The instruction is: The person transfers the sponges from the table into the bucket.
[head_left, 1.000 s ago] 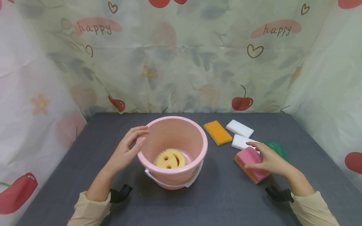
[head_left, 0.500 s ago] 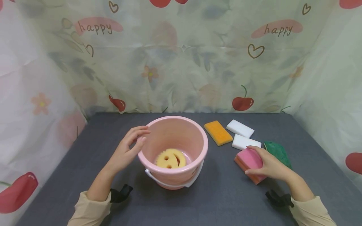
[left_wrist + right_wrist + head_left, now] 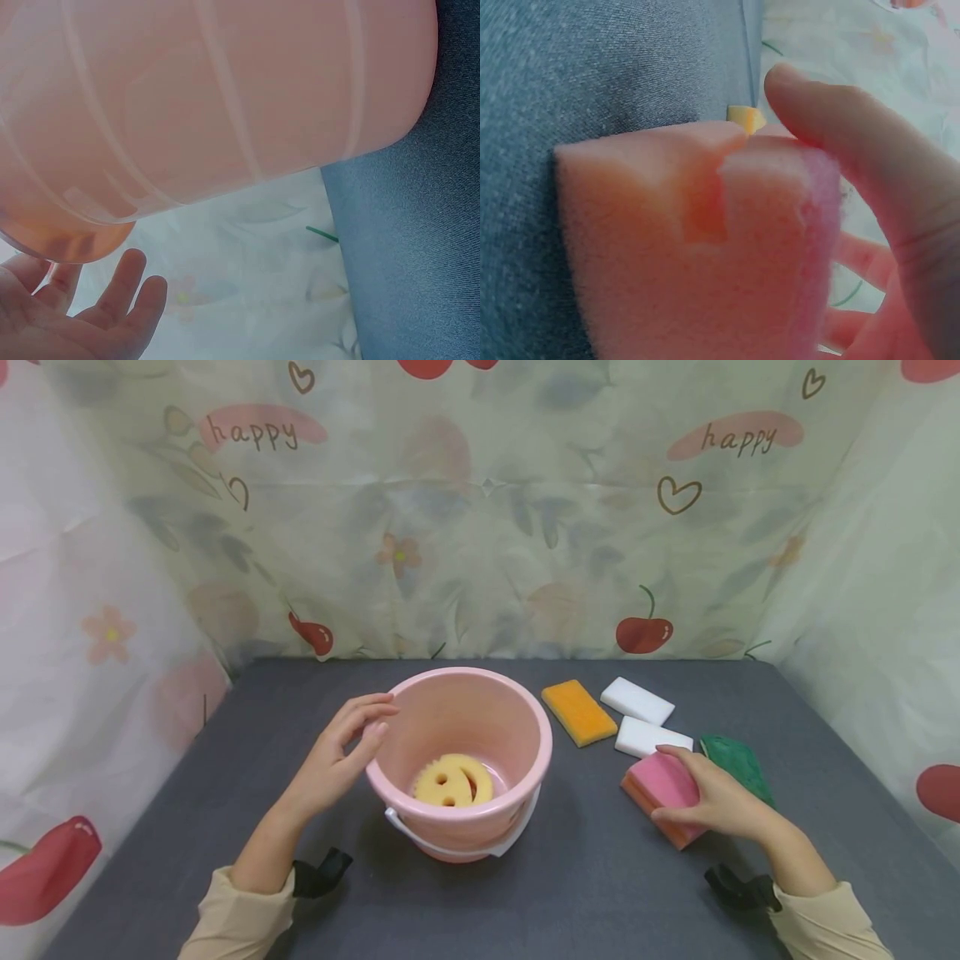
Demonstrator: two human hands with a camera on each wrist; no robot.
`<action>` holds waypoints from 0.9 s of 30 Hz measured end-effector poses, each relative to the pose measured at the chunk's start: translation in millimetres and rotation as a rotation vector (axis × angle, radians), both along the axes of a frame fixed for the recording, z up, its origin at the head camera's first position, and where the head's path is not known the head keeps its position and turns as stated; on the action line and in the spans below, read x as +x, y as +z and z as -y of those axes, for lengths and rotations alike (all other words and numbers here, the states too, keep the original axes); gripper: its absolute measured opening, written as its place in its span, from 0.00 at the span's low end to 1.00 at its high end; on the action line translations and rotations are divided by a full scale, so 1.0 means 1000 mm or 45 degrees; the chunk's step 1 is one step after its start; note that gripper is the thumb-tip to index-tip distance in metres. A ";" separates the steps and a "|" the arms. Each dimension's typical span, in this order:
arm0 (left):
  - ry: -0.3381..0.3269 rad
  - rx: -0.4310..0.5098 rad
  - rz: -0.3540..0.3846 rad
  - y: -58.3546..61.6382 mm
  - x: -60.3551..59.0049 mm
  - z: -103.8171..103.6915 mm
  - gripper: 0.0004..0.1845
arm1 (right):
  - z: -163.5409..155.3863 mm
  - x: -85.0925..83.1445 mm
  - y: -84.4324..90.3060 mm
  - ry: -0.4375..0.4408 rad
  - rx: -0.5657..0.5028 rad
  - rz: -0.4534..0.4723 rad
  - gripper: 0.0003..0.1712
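Observation:
A pink bucket (image 3: 461, 837) with a white handle stands on the dark cloth-covered table in the head view. Inside it lies a yellow smiley-face sponge (image 3: 453, 781). My left hand (image 3: 341, 752) is at the bucket's left rim, its fingers loosely extended, as the left wrist view also shows. To the right, my right hand (image 3: 708, 793) holds a thick pink-and-orange sponge (image 3: 660, 785) between thumb and fingers. In the right wrist view the sponge's notched orange side (image 3: 667, 285) faces the camera, with the thumb over its upper edge and other fingers partly hidden behind it.
Right of the bucket lie an orange sponge (image 3: 579, 713) and two white sponges, the farther one (image 3: 637, 701) and the nearer one (image 3: 651, 737). A green scouring pad (image 3: 738, 767) lies beyond my right hand. A patterned curtain (image 3: 480, 568) closes off the back and sides.
My right hand has come down and closed its thumb and fingers onto the pink-and-orange sponge, uncovering more of the green pad. The left hand and the bucket have stayed in place.

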State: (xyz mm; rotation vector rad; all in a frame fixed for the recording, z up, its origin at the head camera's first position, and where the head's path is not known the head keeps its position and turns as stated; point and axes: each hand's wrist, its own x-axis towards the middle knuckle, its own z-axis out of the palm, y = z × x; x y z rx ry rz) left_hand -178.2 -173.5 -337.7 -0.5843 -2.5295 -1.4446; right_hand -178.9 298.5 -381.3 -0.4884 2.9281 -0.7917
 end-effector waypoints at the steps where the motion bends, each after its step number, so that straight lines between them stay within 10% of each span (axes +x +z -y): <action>1: -0.001 0.001 0.001 0.000 0.000 0.000 0.17 | 0.000 0.000 0.000 0.004 -0.001 -0.007 0.50; 27: -0.010 0.005 0.007 0.000 -0.001 0.001 0.17 | 0.016 -0.005 0.027 0.022 -0.027 -0.157 0.49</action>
